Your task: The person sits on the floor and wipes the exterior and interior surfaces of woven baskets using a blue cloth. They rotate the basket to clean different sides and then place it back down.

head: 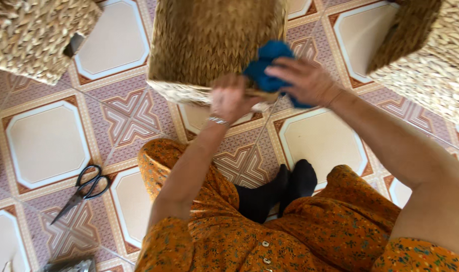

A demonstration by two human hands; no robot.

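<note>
I am gripping the rim of the woven basket (217, 45) with my left hand (230, 98), fingers closed. My right hand (304, 80), just beside it, is pressing a bunched blue cloth (267, 65) against that basket's rim; wiping looks underway, its extent unclear.

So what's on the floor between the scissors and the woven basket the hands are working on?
Nothing lies there. In the head view, only bare patterned floor tiles stretch from the black-handled scissors up to the woven basket.
</note>
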